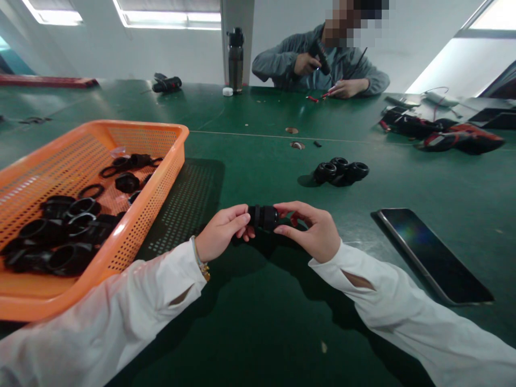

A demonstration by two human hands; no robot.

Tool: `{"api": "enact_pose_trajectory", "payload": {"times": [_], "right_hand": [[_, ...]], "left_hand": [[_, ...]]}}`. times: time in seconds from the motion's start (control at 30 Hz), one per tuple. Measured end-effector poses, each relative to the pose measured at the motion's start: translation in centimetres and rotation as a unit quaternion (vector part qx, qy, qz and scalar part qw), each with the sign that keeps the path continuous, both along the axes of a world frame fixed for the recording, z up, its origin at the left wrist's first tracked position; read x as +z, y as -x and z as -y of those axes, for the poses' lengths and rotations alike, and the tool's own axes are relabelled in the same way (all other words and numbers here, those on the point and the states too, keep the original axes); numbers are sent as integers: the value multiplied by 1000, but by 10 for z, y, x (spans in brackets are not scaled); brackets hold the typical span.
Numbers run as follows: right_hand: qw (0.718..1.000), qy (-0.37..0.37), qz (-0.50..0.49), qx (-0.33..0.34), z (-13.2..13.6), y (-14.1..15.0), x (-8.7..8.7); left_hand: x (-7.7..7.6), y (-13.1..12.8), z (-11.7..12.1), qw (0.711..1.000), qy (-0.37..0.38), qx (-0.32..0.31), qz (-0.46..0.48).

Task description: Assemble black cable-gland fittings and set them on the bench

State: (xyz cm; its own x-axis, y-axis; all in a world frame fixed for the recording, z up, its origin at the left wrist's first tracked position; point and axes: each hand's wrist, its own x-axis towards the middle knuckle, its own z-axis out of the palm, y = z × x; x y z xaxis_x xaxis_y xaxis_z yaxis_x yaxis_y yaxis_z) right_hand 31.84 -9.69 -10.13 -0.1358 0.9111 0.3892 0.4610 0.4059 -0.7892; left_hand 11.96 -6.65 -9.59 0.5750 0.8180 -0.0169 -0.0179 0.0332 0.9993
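Between my two hands, just above the green table, a black cable gland lies sideways, a ribbed cylinder with a wider ring around it. My left hand pinches its left end between thumb and fingers. From the other side, my right hand has thumb and forefinger closed on the right end. Beyond my right hand stands a small cluster of similar black fittings. To my left is an orange plastic basket with several loose black parts and rings in it.
A phone lies right of my right hand. Across the table a person in a grey jacket holds a dark power tool. A dark bottle stands at the back; black and red tool bags lie far right.
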Motion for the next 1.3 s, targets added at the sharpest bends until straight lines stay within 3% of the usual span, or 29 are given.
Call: {"api": "enact_pose_trajectory", "payload": {"times": [1.3], "right_hand": [[1000, 24, 14, -9, 0, 0, 0]], "left_hand": [[1, -1, 0, 1000, -5, 5, -9]]}}
